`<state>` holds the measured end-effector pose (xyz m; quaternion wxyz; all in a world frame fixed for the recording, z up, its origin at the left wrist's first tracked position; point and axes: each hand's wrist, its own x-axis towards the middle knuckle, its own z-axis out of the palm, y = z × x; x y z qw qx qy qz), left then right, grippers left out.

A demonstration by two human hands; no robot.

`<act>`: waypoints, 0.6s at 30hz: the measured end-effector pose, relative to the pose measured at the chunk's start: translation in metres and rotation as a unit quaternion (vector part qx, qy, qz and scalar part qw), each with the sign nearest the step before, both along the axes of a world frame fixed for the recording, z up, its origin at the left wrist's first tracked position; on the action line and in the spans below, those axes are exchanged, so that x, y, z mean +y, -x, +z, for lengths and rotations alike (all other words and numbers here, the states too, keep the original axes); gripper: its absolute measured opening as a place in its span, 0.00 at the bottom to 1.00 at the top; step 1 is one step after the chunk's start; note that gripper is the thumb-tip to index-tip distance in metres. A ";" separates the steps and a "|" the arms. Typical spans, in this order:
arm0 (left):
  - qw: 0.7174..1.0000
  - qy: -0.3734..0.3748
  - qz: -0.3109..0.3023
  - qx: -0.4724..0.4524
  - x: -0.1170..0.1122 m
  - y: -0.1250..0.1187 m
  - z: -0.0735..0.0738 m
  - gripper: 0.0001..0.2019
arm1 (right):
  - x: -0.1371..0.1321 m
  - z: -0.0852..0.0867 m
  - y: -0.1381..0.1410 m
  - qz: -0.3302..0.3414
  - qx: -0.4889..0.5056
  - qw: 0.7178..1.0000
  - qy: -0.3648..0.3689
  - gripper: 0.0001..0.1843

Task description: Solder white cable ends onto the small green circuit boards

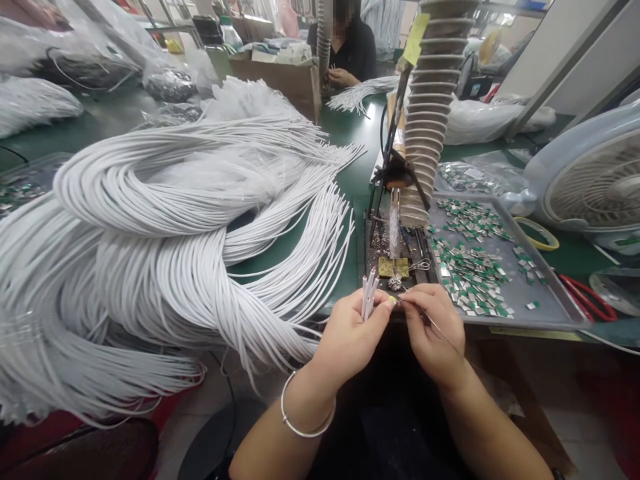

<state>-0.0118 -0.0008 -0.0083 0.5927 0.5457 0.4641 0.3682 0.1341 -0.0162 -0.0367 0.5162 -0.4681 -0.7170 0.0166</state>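
My left hand (350,337) is closed around several short white cable ends (369,293) that stick up between thumb and fingers, with reddish cores at their tips. Its thumb and fingertips meet near a tiny yellowish-green piece, too small to make out. My right hand (435,333) pinches a thin silvery wire (443,332) that looks like solder wire; its tail runs back over the hand. Both hands' fingertips almost touch, just below a soldering iron (395,227) mounted upright, tip down. Under that tip sits a shiny lump of solder (395,283) beside a yellow sponge (386,267).
Large bundles of white cable (165,267) cover the left side. On the right, a grey tray (540,300) holds many small green-and-silver boards (475,273). A ribbed hose (430,100) hangs above the iron. A fan (595,173), red-handled tool (590,297) and co-worker (350,50) are beyond.
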 end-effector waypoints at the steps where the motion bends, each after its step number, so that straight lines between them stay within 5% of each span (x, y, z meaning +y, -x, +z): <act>1: 1.000 0.001 -0.004 -0.005 0.001 0.000 0.001 0.08 | 0.000 0.000 0.000 0.002 -0.004 1.000 -0.005 0.10; 10: 0.996 -0.001 0.033 -0.088 0.007 -0.006 0.002 0.06 | -0.005 -0.006 0.006 -0.022 0.034 0.999 0.013 0.19; 14: 0.995 -0.007 0.047 -0.089 0.008 -0.007 0.007 0.07 | -0.005 -0.008 0.008 -0.078 0.038 0.996 -0.022 0.14; 18: 0.996 -0.012 0.050 -0.079 0.010 -0.009 0.011 0.06 | -0.002 -0.007 0.009 -0.046 0.111 0.992 -0.027 0.12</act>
